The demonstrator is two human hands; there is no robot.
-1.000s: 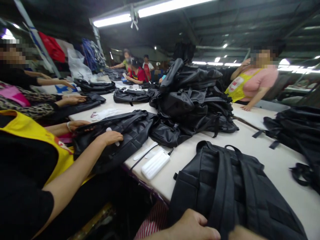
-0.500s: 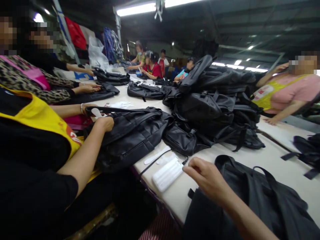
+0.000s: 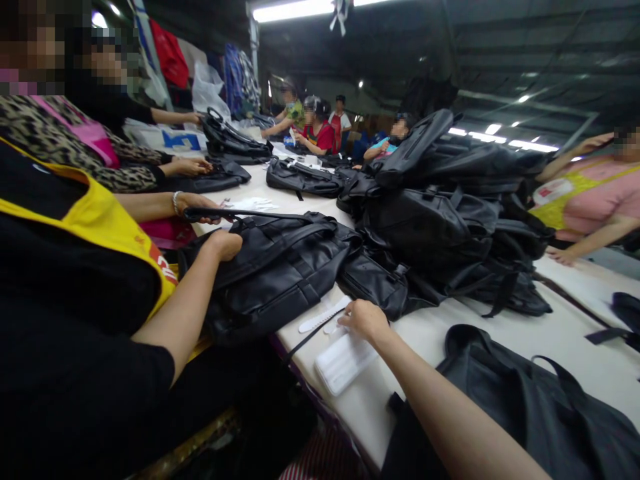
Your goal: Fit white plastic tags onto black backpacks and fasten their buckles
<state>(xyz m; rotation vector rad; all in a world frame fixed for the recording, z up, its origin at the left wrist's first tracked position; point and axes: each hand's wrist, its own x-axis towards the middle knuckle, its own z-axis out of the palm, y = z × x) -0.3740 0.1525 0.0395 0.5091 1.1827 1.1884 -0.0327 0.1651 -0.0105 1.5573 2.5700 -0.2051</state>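
My right hand (image 3: 367, 320) reaches in from the lower right, fingers drawn together and pointing left. Its fingertips are at a thin black cord (image 3: 315, 333) and some flat white pieces; what lies between them is hidden. Just below the hand is a white rounded rectangular object (image 3: 343, 367). Beside it on the table (image 3: 425, 327) lies a long white strip with a row of small marks (image 3: 320, 317). A black leather-like bag (image 3: 520, 387) with straps lies partly behind my forearm. My left hand is out of view.
A large pile of black bags (image 3: 435, 227) rises mid-table. To the left, a co-worker in a yellow apron (image 3: 100, 207) handles a black backpack (image 3: 285, 273). More co-workers line the far side. At right, a person in pink (image 3: 615, 200) rests one hand on the table.
My right hand has moved up and left, from the near end of the white rectangular object to the cord and white pieces. The camera view has shifted slightly.
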